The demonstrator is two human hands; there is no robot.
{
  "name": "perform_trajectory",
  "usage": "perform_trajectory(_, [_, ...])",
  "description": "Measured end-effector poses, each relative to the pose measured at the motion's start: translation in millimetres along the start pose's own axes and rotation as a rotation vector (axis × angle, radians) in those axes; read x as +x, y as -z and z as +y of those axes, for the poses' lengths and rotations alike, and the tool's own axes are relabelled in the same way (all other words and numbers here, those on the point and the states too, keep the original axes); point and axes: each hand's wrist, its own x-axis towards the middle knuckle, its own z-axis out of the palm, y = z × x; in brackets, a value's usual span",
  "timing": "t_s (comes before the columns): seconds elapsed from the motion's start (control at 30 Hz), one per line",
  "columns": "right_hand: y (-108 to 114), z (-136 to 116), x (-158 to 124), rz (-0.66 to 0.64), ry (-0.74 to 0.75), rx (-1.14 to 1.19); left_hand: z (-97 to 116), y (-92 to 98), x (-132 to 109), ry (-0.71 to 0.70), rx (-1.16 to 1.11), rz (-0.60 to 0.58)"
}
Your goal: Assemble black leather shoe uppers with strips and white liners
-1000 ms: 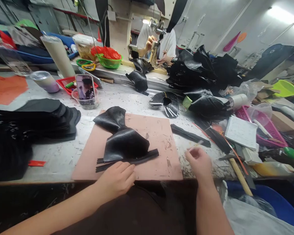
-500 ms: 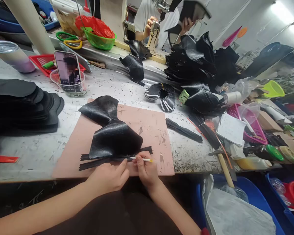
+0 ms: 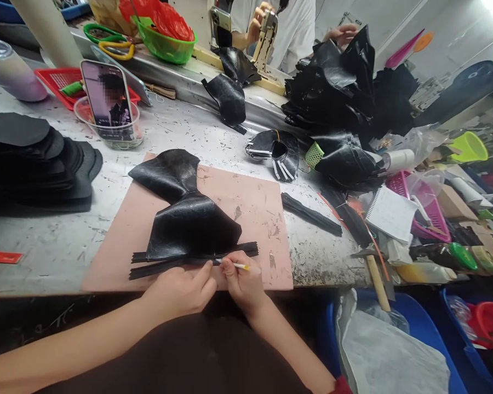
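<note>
On a pink board lies a black leather piece with two wide lobes. Black zipper strips run along its near edge. My left hand has its fingers closed at the lower strip, with thumb and index fingertip against the tape. A slim white pen with a yellow end is pinched in my right hand. Its tip points left, close to my left fingertips, at the zipper. My right fingers partly cover the strips' right part.
Stacked black pieces stand at left, beside a phone in a clear tub. Another zipper strip lies right of the board. Farther right are a notebook and a hammer. A co-worker's hand shows behind.
The whole view has shifted slightly. My right hand and the pen tip have moved a little left along the zipper. The co-worker's raised black piece is out of sight.
</note>
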Motion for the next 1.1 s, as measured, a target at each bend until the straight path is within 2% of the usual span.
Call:
perform_trajectory(0.27, [0.4,-0.7,-0.7,0.013,0.014,-0.006,1.3,-2.0,-1.4,-0.010,0.026,-0.045])
perform_trajectory(0.43, [2.2,-0.5,0.8,-0.003,-0.012,-0.003,1.4,0.3,0.6,0.091,-0.113,-0.164])
perform_trajectory(0.6, [-1.0,-1.2,-3.9,0.008,-0.021,0.064,0.5,0.3,-0.1,0.133,-0.177,-0.130])
perform_trajectory(0.67, [-2.2,-1.8,-8.6,0.079,-0.031,0.136,1.2,0.2,0.7,0.097,-0.118,-0.111])
perform_trajectory(0.77, [7.5,5.3,-12.7,0.339,-0.081,0.221,2.4,3.2,2.8,0.053,-0.018,-0.055])
perform_trajectory(0.83, [27.3,20.1,-11.4,0.475,-0.222,0.124,0.7,9.6,1.7,0.056,-0.017,0.039])
perform_trajectory(0.87, [41.0,30.6,-10.2,0.487,-0.340,0.015,-1.8,14.7,-0.4,0.077,-0.047,0.096])
perform_trajectory(0.9, [56.3,42.6,-9.2,0.436,-0.495,-0.143,-6.0,21.0,-3.6,0.113,-0.095,0.151])
perform_trajectory(0.97, [86.6,67.0,-9.4,0.170,-0.764,-0.468,-19.3,36.5,-12.3,0.292,-0.194,0.241])
perform_trajectory(1.03, [107.0,85.0,-12.0,-0.020,-0.854,-0.663,-37.7,52.1,-21.3,0.614,-0.228,0.252])
perform_trajectory(1.07, [110.8,89.1,-13.1,-0.037,-0.842,-0.723,-47.1,58.3,-24.9,0.782,-0.245,0.208])
perform_trajectory(1.1, [109.5,88.9,-13.3,-0.002,-0.787,-0.754,-55.7,62.8,-27.4,0.923,-0.310,0.136])
